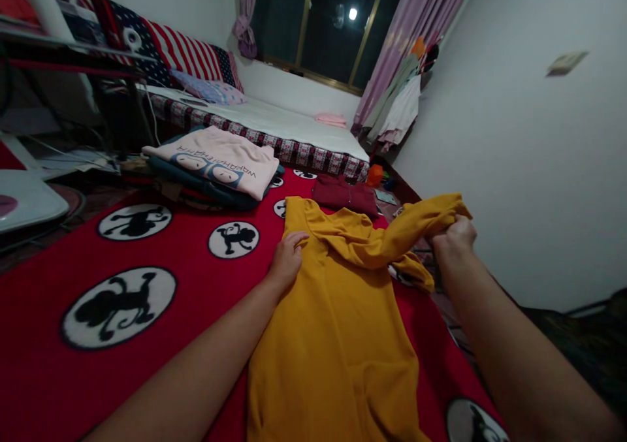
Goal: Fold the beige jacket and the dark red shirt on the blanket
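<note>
A mustard-yellow long-sleeved garment [337,324] lies spread over the red blanket [196,298], its lower end running out of view at the bottom. My right hand [455,236] is closed around one sleeve near its cuff and holds it raised off to the right. That sleeve crosses the upper part of the garment in loose folds. The other sleeve's end seems to lie below it on the right. At the garment's left edge, below the shoulder, my left hand [288,256] rests on the cloth with its fingers stretched out.
A stack topped by a folded pink shirt [220,158] sits on the blanket's far left part. Beyond the yellow garment lies a folded maroon garment [345,194]. A bed [294,125] stands under the window. On the left are a desk [73,53] and a white chair [29,197].
</note>
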Action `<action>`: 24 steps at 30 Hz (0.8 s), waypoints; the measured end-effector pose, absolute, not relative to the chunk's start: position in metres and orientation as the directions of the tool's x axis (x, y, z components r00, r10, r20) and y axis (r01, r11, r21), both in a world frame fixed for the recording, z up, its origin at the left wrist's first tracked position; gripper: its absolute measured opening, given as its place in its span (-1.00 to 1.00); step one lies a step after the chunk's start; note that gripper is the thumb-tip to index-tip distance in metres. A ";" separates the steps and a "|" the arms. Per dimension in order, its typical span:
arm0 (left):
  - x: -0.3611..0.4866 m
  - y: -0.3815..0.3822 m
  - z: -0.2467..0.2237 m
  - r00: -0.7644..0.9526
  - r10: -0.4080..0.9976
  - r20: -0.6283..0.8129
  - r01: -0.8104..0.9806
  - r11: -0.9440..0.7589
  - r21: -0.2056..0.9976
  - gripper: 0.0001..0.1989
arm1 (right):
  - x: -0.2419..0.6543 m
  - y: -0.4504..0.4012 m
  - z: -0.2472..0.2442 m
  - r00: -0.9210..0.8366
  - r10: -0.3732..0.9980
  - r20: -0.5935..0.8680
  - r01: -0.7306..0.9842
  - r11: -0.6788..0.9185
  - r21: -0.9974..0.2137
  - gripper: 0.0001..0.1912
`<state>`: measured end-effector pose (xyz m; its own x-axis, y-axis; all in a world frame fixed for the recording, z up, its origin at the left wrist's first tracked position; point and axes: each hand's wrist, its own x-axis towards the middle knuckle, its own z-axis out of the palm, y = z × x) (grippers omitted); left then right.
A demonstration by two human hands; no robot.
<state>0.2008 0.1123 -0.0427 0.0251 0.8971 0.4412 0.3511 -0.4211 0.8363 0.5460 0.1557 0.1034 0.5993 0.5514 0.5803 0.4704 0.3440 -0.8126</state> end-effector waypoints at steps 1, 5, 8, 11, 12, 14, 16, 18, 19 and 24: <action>0.202 0.110 -0.041 0.093 0.891 0.445 0.413 -0.441 0.797 -0.57 | 0.547 0.155 0.110 0.598 0.569 0.564 0.457 0.336 -0.824 -0.41; 0.205 0.103 -0.036 0.315 0.870 0.379 0.583 -0.493 0.646 -0.59 | 0.524 0.136 0.149 0.558 0.680 0.475 0.304 0.365 -0.880 -0.33; 0.206 0.102 -0.037 0.322 0.871 0.372 0.515 -0.490 0.703 -0.57 | 0.474 0.103 0.171 0.436 0.733 0.523 0.293 0.434 -0.852 -0.36; 0.206 0.105 -0.040 0.144 0.930 0.338 0.239 -0.365 0.900 -0.65 | 0.417 0.059 0.164 0.271 0.839 0.472 0.281 0.400 -0.872 -0.47; 0.205 0.106 -0.041 0.066 0.952 0.300 0.136 -0.307 0.942 -0.68 | 0.400 0.043 0.154 0.147 0.904 0.400 0.313 0.341 -0.886 -0.53; 0.203 0.109 -0.040 -0.053 0.972 0.230 0.001 -0.231 0.973 -0.71 | 0.372 0.011 0.130 -0.235 0.943 0.234 0.435 0.317 -0.843 -0.69; 0.200 0.110 -0.038 -0.099 0.972 0.215 -0.035 -0.219 0.975 -0.73 | 0.352 -0.018 0.107 -0.579 0.812 0.077 0.485 0.419 -0.768 -0.74; 0.198 0.111 -0.036 -0.116 0.971 0.209 -0.073 -0.218 0.973 -0.76 | 0.339 -0.040 0.092 -0.797 0.603 -0.039 0.452 0.553 -0.700 -0.72; 0.197 0.110 -0.035 -0.117 0.971 0.211 -0.085 -0.221 0.972 -0.77 | 0.335 -0.048 0.088 -0.855 0.510 -0.090 0.427 0.595 -0.681 -0.72; 0.203 0.106 -0.036 -0.024 0.965 0.262 -0.050 -0.263 0.963 -0.78 | 0.343 -0.034 0.079 -0.826 0.512 -0.236 0.492 0.449 -0.746 -0.76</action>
